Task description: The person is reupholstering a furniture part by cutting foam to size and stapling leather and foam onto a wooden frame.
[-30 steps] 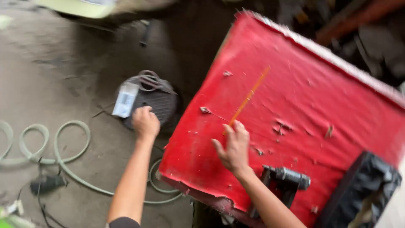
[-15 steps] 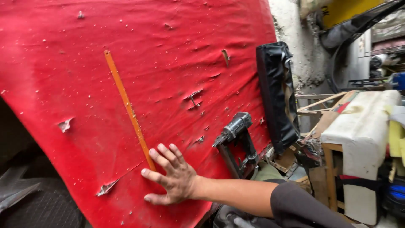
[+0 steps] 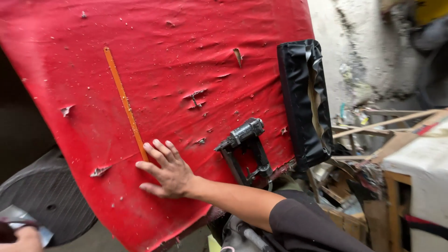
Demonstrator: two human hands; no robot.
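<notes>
A big red fabric-covered panel (image 3: 186,56) fills the view, torn in small spots. Along it runs a thin orange strip (image 3: 123,100). My right hand (image 3: 168,170) lies flat on the red fabric, fingers spread, with the fingertips at the strip's lower end. Just right of that hand a dark pneumatic stapler (image 3: 245,149) rests on the panel. My left hand (image 3: 25,240) shows only at the bottom left corner, closed on a small pale packet (image 3: 21,218); most of the hand is cut off.
A black vinyl-wrapped cushion piece (image 3: 303,102) leans at the panel's right edge. A dark ribbed round object (image 3: 51,200) lies below the panel at left. Wooden frames (image 3: 387,121), scraps and a white padded block (image 3: 420,161) crowd the right side by a rough wall.
The view swung from the floor to the panel. My right hand slid a little along the red fabric, staying flat. My left hand, earlier reaching to the packet on the floor, now shows at the corner.
</notes>
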